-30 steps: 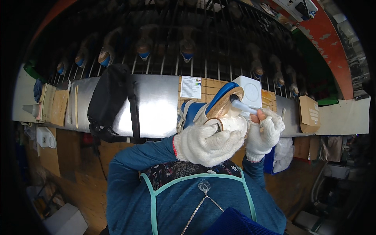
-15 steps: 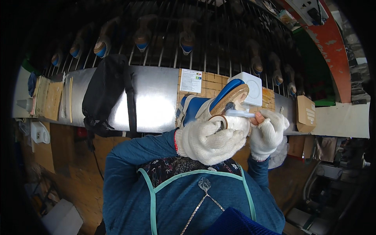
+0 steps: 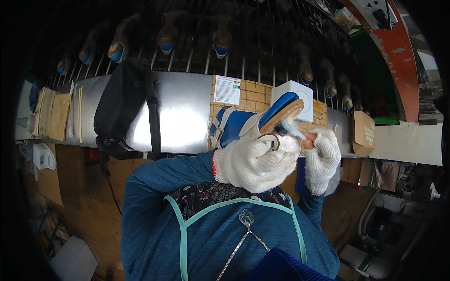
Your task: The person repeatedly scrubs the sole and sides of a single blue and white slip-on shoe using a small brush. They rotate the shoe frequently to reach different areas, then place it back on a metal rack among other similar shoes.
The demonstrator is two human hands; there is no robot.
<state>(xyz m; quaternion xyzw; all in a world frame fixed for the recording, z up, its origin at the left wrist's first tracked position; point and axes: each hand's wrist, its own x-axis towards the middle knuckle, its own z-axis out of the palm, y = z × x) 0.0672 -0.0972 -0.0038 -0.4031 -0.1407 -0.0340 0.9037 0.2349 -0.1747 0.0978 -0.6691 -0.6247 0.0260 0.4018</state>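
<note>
a: what is the largest thing around the work?
b: the dark rack of metal bars, running behind the counter.

a: is there room for moving?
b: most of it is to the left, where bare metal reaches from the shoe to the black bag. the white box crowds the toe from behind, and the cardboard box sits well apart on the right. the near edge runs close by both hands.

a: where is the shoe?
b: the shoe is at that near edge, toe pointing away and right, with its tan sole turned toward the right hand. whether the counter bears it cannot be told.

a: and the grips?
b: the gloved left hand curls around a white piece with a brown-rimmed opening; whether that belongs to the shoe is unclear. the right hand pinches the pale brush with bare fingertips.

a: which step is this?
b: it looks like brush work on the sole, the dark tip being close against it. a further stroke probably calls for a firm left grip and a light wrist, clear of the white box.
</note>
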